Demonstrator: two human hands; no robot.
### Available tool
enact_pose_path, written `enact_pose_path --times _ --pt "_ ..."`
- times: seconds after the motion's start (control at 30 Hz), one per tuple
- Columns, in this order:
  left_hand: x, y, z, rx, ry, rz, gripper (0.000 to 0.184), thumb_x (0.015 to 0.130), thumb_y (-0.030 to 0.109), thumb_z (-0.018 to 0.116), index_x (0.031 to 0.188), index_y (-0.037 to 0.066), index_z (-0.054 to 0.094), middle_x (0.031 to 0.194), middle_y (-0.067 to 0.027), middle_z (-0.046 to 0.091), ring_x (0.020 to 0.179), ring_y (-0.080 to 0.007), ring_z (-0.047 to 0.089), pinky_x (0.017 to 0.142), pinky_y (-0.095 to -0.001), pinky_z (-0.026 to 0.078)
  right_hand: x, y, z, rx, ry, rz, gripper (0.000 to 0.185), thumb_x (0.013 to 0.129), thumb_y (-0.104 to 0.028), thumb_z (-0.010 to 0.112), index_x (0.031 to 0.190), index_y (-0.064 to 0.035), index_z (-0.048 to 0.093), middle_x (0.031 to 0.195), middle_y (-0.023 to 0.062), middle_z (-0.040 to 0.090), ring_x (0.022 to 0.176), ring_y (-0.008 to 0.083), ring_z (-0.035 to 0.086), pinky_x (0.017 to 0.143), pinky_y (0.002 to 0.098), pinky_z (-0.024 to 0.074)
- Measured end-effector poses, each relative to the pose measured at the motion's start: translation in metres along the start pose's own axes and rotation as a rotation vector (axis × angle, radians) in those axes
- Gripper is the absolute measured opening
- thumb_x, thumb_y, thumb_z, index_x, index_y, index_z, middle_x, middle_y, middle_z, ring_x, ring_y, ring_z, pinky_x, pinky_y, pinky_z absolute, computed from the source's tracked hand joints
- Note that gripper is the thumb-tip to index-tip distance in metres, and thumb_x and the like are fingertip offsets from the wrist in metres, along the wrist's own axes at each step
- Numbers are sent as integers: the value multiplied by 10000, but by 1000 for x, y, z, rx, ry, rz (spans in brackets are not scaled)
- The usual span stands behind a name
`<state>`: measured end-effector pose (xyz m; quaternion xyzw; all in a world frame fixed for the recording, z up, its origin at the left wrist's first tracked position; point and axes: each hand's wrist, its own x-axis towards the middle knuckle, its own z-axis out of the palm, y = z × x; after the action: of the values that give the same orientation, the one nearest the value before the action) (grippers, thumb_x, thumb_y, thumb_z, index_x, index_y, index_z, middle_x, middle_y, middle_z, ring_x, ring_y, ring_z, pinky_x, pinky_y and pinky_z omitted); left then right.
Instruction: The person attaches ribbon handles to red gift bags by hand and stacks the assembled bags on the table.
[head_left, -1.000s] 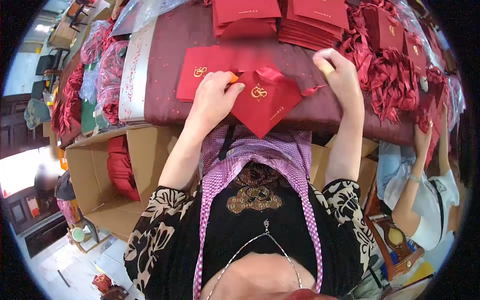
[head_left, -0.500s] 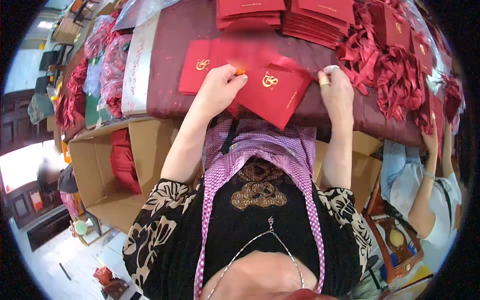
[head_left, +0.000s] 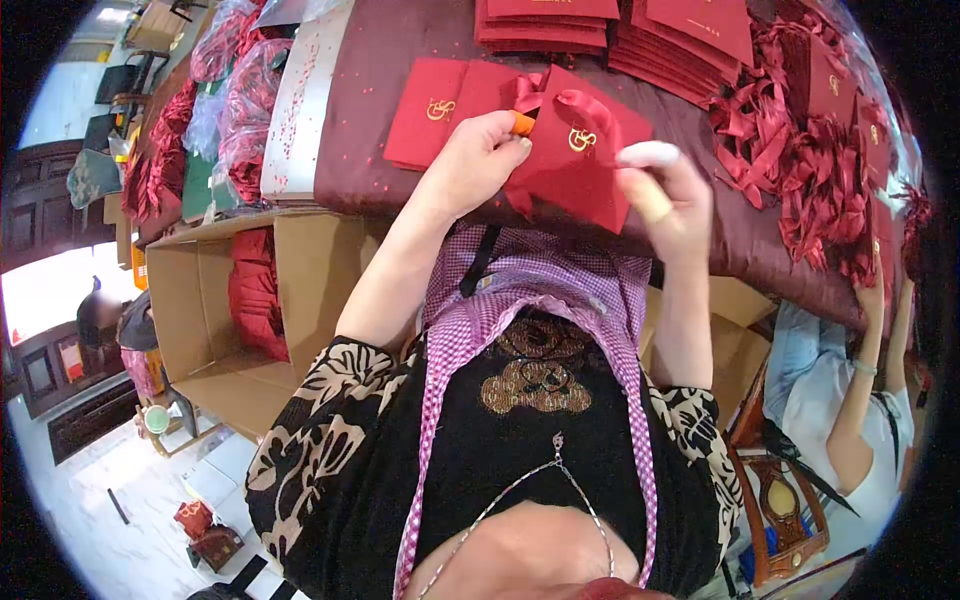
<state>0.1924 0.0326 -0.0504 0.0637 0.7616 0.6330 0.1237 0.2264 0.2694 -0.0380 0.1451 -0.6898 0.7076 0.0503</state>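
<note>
A red envelope [head_left: 570, 165] with a gold emblem is tilted over the table edge, a red ribbon [head_left: 590, 105] looping across its front. My left hand [head_left: 480, 160], an orange band on one fingertip, pinches the envelope's left edge. My right hand [head_left: 665, 195], with a pale wrap on a finger, is at the envelope's right edge, fingers bent together; whether they grip the ribbon or the envelope is unclear. Just behind my left hand, more red envelopes [head_left: 430, 110] lie on the dark red tablecloth [head_left: 365, 60].
Stacks of red envelopes [head_left: 680, 45] stand at the back. Red ribbons [head_left: 755, 140] are heaped at the right, near a co-worker's arm [head_left: 862, 385]. An open cardboard box [head_left: 325, 290] holding red items [head_left: 258, 295] is below the table at left.
My right hand has come in from the right to the envelope's edge. The ribbon now loops over the envelope's front. The whole view has shifted, and my left hand keeps its pinch.
</note>
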Motion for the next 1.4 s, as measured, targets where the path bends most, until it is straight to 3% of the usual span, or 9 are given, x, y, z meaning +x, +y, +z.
enact_pose_path --times 0.1,0.17,0.73,1.0,1.1,1.17,1.2,1.3,1.4 --pt "1 3 0 43 -45 -65 222 914 27 551 1120 -37 605 938 0 646 840 -54 577 744 -210 479 1 10 28 -486 -22 -237 124 790 -75 709 884 -69 630 836 74 649 814 257 613 768 362 445" --pt "0 4 4 -52 3 -6 221 878 55 580 1063 -61 613 789 -1 627 693 -39 524 595 -218 433 2 21 37 -603 -34 -330 124 787 -86 711 868 -77 617 816 56 642 800 248 611 773 362 414" --pt "-1 13 5 5 -36 31 211 898 30 562 1088 -50 606 864 -6 636 777 -48 554 684 -218 464 7 23 46 -620 86 -233 102 805 -92 690 812 -54 595 757 83 646 703 264 609 726 369 407" --pt "-2 10 7 34 -37 5 200 917 18 552 1101 -50 593 908 16 620 817 -34 555 712 -192 459 9 21 47 -751 43 -353 118 802 -95 677 815 -69 562 703 75 586 681 267 590 685 393 395" --pt "-3 12 9 98 -14 61 170 894 27 571 1049 -34 608 849 -31 642 767 -81 578 695 -230 471 13 12 48 -952 -22 -447 113 810 -128 649 791 -76 550 703 83 558 682 270 581 685 402 398" --pt "-5 26 14 475 77 183 146 859 40 599 993 -15 615 781 -109 638 718 -155 599 673 -288 481 13 6 50 -1163 -50 -476 98 801 -150 582 745 -93 525 701 79 533 654 244 547 669 400 390" --pt "-5 23 20 529 155 234 131 833 37 576 957 6 608 736 -226 582 676 -351 610 590 -394 458 13 -1 49 -1359 -173 -533 66 775 -150 553 744 -99 525 695 71 528 656 228 541 663 390 386" --pt "-10 30 23 329 115 133 152 824 15 544 963 4 606 799 -241 612 779 -417 619 641 -435 482 17 -16 54 -1273 -191 -544 81 729 -154 540 749 -92 492 688 71 500 651 216 523 660 372 384" --pt "-14 47 28 509 165 292 144 829 8 543 956 -11 610 824 -247 622 773 -388 634 672 -397 497 17 -13 54 -1229 -165 -539 92 739 -137 559 760 -75 493 670 71 526 648 229 552 681 364 391"
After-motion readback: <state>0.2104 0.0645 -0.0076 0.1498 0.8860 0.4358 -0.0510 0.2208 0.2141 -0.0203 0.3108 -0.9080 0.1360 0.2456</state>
